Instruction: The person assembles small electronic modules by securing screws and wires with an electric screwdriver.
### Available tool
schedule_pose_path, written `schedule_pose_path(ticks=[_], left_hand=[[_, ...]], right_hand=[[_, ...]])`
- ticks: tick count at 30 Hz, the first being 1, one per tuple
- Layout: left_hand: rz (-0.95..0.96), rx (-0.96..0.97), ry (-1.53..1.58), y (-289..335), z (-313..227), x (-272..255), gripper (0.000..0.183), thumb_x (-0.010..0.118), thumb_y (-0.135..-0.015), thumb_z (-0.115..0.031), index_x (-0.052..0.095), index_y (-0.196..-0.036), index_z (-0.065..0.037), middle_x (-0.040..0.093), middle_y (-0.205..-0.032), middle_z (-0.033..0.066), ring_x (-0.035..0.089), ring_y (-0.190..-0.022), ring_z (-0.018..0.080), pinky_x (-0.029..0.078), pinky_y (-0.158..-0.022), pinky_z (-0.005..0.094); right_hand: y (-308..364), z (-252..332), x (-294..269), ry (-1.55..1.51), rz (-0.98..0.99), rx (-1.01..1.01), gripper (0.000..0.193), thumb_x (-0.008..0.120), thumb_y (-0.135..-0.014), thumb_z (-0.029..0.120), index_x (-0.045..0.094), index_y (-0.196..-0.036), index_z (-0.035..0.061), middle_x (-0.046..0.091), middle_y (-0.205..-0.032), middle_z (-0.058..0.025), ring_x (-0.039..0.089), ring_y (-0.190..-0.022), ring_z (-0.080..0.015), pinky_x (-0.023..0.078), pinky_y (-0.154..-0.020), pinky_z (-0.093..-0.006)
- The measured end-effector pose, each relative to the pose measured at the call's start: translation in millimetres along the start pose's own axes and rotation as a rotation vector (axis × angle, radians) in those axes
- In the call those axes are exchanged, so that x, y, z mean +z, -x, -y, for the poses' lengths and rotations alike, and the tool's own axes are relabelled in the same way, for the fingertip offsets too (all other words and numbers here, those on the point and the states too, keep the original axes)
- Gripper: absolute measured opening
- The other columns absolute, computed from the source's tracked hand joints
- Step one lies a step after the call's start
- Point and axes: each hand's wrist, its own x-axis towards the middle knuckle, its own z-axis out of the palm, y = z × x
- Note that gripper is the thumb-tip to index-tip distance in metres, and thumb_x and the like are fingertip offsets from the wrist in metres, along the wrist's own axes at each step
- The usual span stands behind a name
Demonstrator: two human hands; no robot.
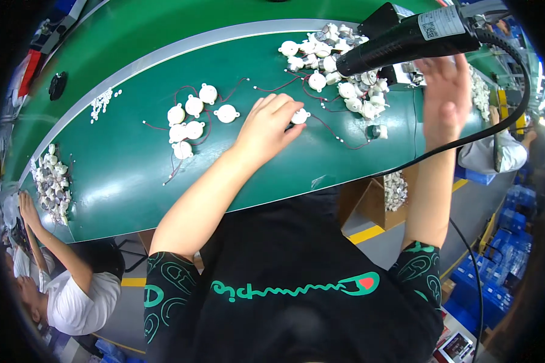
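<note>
My left hand [269, 124] is closed, with thumb and index finger pinching a small white round buzzer-like part [300, 116] just over the green table. Thin dark red wires trail from that part to the right. Beyond it lies a heap of similar white round parts [317, 81], some with wires. Left of my hand sits a loose group of the same parts [194, 106]. My right hand [447, 100] is raised at the right, fingers stretched, beside a black and silver device [402, 75]. A black tube-shaped tool [399, 45] partly covers this hand's fingertips and the device.
A thick black cable [466, 140] loops from the tool across my right forearm. Small white pieces [103, 104] and another pile of parts [52, 184] lie at the left. A cardboard box [369, 202] stands below the table edge. Co-workers [82, 299] sit on both sides.
</note>
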Motion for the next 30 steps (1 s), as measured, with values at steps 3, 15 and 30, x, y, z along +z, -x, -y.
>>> schedule_pose_path(ticks=[3,15,30], left_hand=[[-0.057,0.074,-0.276,6.5,-8.8,-6.5,0.035,0.082,-0.071,-0.015,0.064,-0.101,-0.011,0.066,-0.100,0.0021,0.060,-0.104,0.0235,0.039,-0.088,0.0395],[-0.298,-0.161,-0.928,14.7,-12.1,-28.3,0.037,0.070,-0.075,-0.011,0.066,-0.112,-0.010,0.056,-0.135,0.0109,0.049,-0.133,0.0307,0.030,-0.107,0.0547],[-0.098,0.112,-0.042,-55.7,14.0,41.9,0.025,0.071,-0.082,-0.001,0.066,-0.106,-0.003,0.060,-0.126,0.0141,0.064,-0.104,0.0323,0.054,-0.086,0.0399]], right_hand=[[-13.2,-2.7,52.8,-0.251,0.070,0.058,0.077,0.084,-0.077,0.024,0.042,-0.135,-0.0029,0.065,-0.119,-0.0219,0.063,-0.113,-0.0301,0.048,-0.100,-0.0417],[-10.9,6.4,24.9,-0.214,-0.251,0.031,0.032,0.063,-0.081,-0.006,0.053,-0.110,-0.0025,0.060,-0.074,-0.0101,0.057,-0.061,-0.0190,0.050,-0.061,-0.0351],[-43.1,-36.2,-76.6,-0.123,-0.559,-0.022,0.019,0.068,-0.081,-0.006,0.061,-0.098,-0.0032,0.060,-0.066,-0.0105,0.058,-0.050,-0.0200,0.048,-0.051,-0.0335]])
